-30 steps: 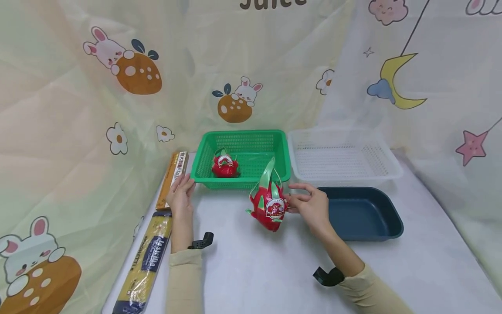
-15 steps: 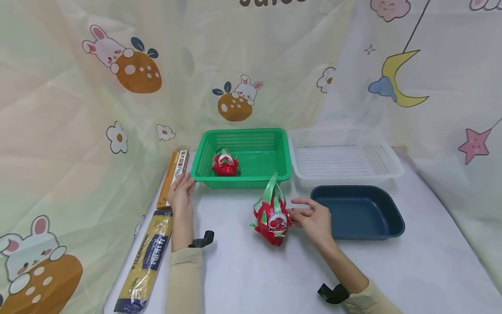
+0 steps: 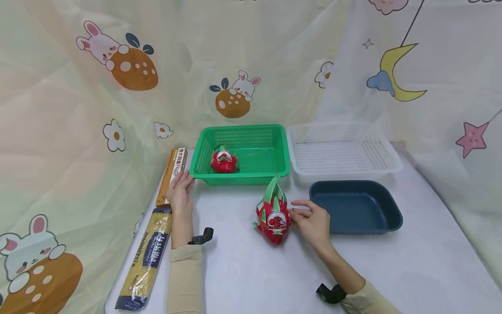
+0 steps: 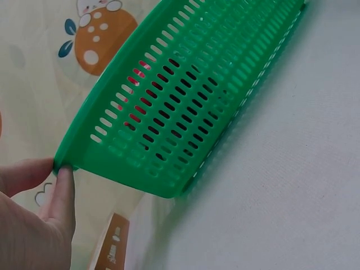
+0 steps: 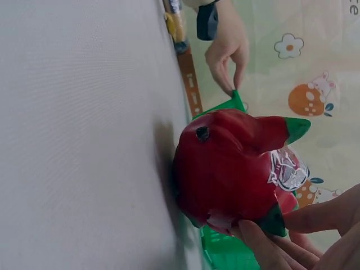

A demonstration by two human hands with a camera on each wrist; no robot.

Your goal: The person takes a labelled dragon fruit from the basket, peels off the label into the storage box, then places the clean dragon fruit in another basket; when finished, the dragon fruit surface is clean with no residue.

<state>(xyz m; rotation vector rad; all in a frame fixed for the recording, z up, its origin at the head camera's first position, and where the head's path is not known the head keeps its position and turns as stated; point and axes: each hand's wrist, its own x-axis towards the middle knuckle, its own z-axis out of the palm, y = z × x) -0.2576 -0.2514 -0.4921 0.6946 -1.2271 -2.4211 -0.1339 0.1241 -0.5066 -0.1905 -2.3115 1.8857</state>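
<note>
My right hand (image 3: pixel 313 220) pinches the side of a red dragon fruit (image 3: pixel 274 218) with green scales and a round label. In the right wrist view the fruit (image 5: pixel 225 169) is close over the white cloth, its dark end facing the camera. My left hand (image 3: pixel 181 192) holds the near left corner of a green plastic basket (image 3: pixel 241 176). The left wrist view shows thumb and fingers (image 4: pixel 64 197) pinching the rim there. A second dragon fruit (image 3: pixel 224 160) lies inside the basket on its left side.
A white basket (image 3: pixel 345 173) stands right of the green one, with a dark blue tray (image 3: pixel 354 229) in front of it. Along the left edge lie an orange pasta box (image 3: pixel 167 183) and a spaghetti packet (image 3: pixel 143 261). A printed curtain (image 3: pixel 274 52) hangs behind.
The dragon fruit in my right hand has come down and toward me, away from the green basket's front. My left hand keeps its hold on the basket corner.
</note>
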